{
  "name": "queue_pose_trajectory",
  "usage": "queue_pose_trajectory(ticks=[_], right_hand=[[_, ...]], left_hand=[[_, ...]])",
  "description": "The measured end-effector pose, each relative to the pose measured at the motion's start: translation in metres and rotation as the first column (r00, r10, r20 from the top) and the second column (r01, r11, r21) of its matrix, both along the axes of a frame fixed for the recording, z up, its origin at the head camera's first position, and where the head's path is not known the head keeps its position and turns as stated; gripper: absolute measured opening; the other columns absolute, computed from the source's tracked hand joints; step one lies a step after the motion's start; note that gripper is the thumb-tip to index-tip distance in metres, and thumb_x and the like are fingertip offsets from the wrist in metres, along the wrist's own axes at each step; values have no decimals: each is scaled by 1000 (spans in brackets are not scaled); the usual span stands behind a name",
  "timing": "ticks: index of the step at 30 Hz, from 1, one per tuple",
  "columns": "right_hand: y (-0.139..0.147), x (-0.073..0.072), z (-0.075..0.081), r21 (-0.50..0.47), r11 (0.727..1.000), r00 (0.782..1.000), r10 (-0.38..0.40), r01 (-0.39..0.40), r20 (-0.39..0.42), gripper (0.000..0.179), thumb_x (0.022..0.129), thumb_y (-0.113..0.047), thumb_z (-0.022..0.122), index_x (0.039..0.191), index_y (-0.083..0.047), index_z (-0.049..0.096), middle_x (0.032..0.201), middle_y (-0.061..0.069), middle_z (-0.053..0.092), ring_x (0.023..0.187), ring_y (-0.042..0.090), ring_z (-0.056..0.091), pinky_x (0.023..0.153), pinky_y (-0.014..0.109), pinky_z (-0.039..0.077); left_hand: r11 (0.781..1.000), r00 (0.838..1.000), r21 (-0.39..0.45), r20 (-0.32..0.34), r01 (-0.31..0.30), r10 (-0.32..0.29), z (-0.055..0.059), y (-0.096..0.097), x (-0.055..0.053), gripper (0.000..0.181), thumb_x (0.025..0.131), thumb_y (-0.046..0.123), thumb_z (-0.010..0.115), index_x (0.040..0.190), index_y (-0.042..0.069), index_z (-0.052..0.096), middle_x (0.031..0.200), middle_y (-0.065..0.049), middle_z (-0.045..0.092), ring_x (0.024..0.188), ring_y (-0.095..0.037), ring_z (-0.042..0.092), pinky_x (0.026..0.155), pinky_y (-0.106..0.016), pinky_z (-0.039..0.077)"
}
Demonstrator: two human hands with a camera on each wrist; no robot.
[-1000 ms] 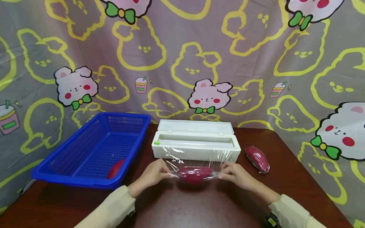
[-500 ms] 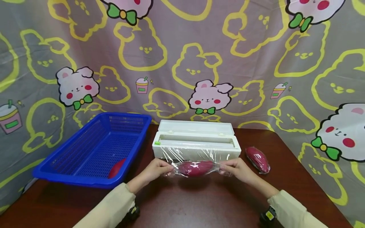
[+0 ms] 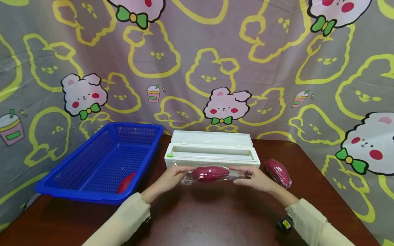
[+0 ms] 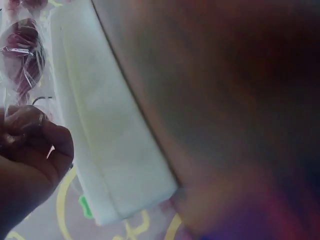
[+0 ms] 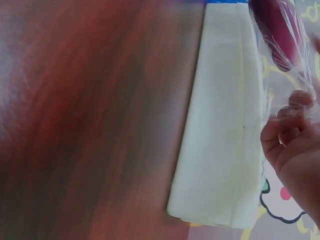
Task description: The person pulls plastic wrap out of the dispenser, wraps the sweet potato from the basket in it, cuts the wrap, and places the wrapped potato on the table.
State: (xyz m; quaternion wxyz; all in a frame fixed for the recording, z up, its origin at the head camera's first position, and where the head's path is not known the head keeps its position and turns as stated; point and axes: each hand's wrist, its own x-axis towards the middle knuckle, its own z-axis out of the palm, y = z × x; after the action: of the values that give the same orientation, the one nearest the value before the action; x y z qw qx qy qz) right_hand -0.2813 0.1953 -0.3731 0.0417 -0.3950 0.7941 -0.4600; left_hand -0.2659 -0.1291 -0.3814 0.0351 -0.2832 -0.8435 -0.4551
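In the head view, a red sweet potato (image 3: 210, 173) wrapped in clear cling film hangs above the table, in front of a white cling film box. My left hand (image 3: 168, 179) pinches the bunched film (image 3: 186, 178) at the sweet potato's left end. At the other end, my right hand (image 3: 258, 179) holds the gathered film (image 3: 237, 175) between thumb and fingers. The left wrist view shows curled fingers (image 4: 32, 130) at the film, with the sweet potato beyond. Curled fingers also meet the film (image 5: 305, 65) in the right wrist view.
The white cling film box (image 3: 212, 160) has its lid (image 3: 212, 138) raised and a roll (image 3: 212, 156) inside. A second wrapped sweet potato (image 3: 278, 173) lies to its right. On the left stands a blue basket (image 3: 83, 194) with a red sweet potato (image 3: 125, 182) inside.
Both hands have lifted the sweet potato up and away, toward the box. The film that stretched to the box front now hangs gathered around it, bunched at both ends.
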Motion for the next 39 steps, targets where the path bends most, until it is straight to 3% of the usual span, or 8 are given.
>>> queue_pose_trajectory(ticks=[3, 8, 17, 20, 25, 29, 34, 39], right_hand=[[-1, -4, 2, 25, 1000, 999, -15, 16, -41, 46, 77, -12, 69, 119, 1, 55, 86, 15, 61, 65, 8, 46, 53, 23, 40], [-5, -12, 2, 7, 999, 998, -39, 40, -44, 33, 80, -9, 65, 110, 6, 60, 75, 13, 64, 56, 5, 44, 47, 21, 37], [-15, -18, -2, -56, 990, 989, -130, 126, -77, 13, 84, -5, 60, 88, 4, 68, 80, 9, 58, 63, 10, 47, 53, 25, 42], [-19, -18, -3, -56, 988, 989, -148, 147, -14, 15, 85, -6, 58, 84, 6, 67, 71, 7, 53, 57, 10, 45, 48, 26, 41], [-25, -19, -5, 14, 985, 984, -171, 171, 41, 22, 87, -7, 57, 103, 6, 63, 55, 1, 48, 46, 9, 41, 42, 23, 37], [-27, -22, -10, 86, 981, 985, -169, 172, -47, 23, 84, -1, 59, 105, 4, 64, 60, 7, 56, 45, 4, 38, 42, 20, 34], [-28, -27, -16, 96, 980, 978, -162, 176, -132, 17, 80, 3, 61, 97, 5, 67, 75, 12, 65, 52, 3, 44, 47, 20, 38], [-29, -27, -23, 92, 982, 976, -153, 168, -154, 15, 77, 3, 64, 92, 3, 69, 83, 10, 67, 68, 5, 56, 58, 21, 46]], left_hand=[[993, 995, -118, -97, 9, -20, 5, -1, 0, 28, 90, 10, 51, 116, 7, 61, 78, -1, 60, 65, -10, 49, 56, -23, 40], [979, 993, -203, -112, 6, -30, 5, -2, -3, 44, 78, 33, 68, 117, 12, 60, 58, 11, 44, 52, -4, 39, 46, -20, 33], [1000, 1000, -22, -22, 9, -10, -5, 2, -16, 20, 87, 14, 57, 91, -2, 68, 67, -3, 56, 58, -5, 40, 51, -20, 32], [998, 999, -43, -19, -39, 38, -9, 5, -19, 26, 90, 18, 54, 77, -1, 66, 58, 3, 46, 56, -5, 37, 51, -21, 30], [991, 995, -99, 31, -93, 97, -9, 10, -21, 39, 91, 28, 51, 66, -2, 58, 51, 9, 26, 50, -6, 27, 46, -22, 22], [992, 994, -112, 83, -63, 72, -8, 12, -24, 33, 90, 24, 53, 71, -1, 66, 51, 7, 31, 50, -7, 28, 46, -22, 23], [994, 993, -104, 111, -25, 37, -9, 12, -28, 21, 85, 17, 61, 86, -2, 71, 72, -6, 64, 57, -7, 37, 51, -21, 28], [987, 995, -154, 72, -55, 67, -14, 14, -30, 18, 75, 12, 71, 87, -1, 70, 85, -12, 67, 58, -7, 38, 50, -21, 30]])
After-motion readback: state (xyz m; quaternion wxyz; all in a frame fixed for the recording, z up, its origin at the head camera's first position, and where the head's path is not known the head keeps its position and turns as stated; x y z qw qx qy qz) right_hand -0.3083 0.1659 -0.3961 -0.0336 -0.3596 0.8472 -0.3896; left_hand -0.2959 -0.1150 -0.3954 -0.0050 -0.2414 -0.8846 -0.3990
